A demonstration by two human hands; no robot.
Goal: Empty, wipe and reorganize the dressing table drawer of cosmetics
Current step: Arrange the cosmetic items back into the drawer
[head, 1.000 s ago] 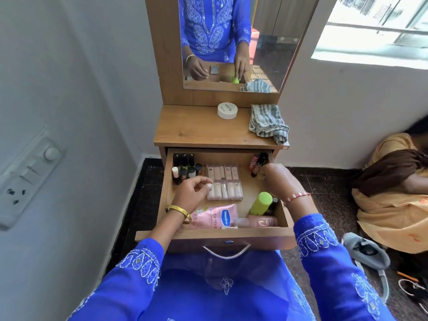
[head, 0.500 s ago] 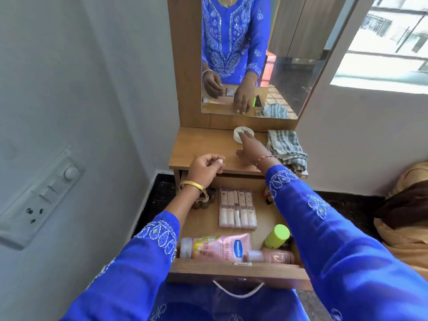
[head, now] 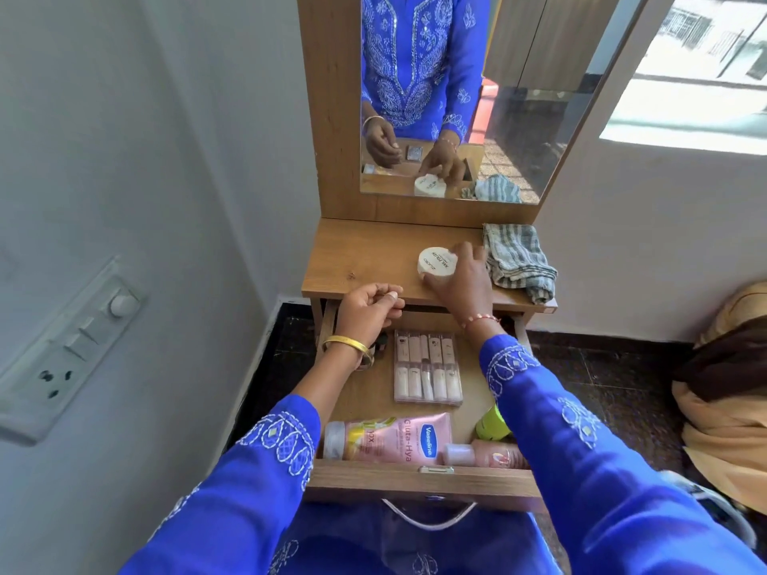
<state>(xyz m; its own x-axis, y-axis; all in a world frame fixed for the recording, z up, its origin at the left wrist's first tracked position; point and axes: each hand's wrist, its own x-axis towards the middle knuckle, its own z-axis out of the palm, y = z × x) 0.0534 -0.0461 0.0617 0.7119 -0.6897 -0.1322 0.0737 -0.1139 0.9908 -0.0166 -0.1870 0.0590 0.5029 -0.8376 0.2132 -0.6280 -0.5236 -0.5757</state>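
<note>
Fingers [head: 465,253] of the right hand [head: 462,284] curl over the far rim of a round white jar [head: 436,263] standing on the wooden counter [head: 361,259] below the mirror [head: 519,97], the thumb at its near side, so the jar is gripped from above. The left hand [head: 367,307] hovers over the counter's front edge with its fingers curled in and the thumb pressed against the forefinger; whether something small is pinched there cannot be told.

Below both wrists the drawer [head: 419,485] stands pulled out. Inside, a clear case of small tubes [head: 427,369] lies flat near the middle, a pink Vaseline lotion bottle [head: 388,439] lies on its side along the front wall, a smaller pink bottle [head: 483,454] lies just beside it, and a green-capped container [head: 489,425] shows partly under the right sleeve. Small dark bottles at the back left are mostly hidden behind the left wrist. A striped cloth [head: 519,259] is crumpled at the counter's right end, just beside the jar.

With items lying in tidy order and the cloth set aside, the work appears to be at the reorganizing stage, the jar likely one of the last pieces to go back. The next move calls for lifting the jar clear of the counter edge and lowering it into a free patch of the drawer without knocking the tube case.
</note>
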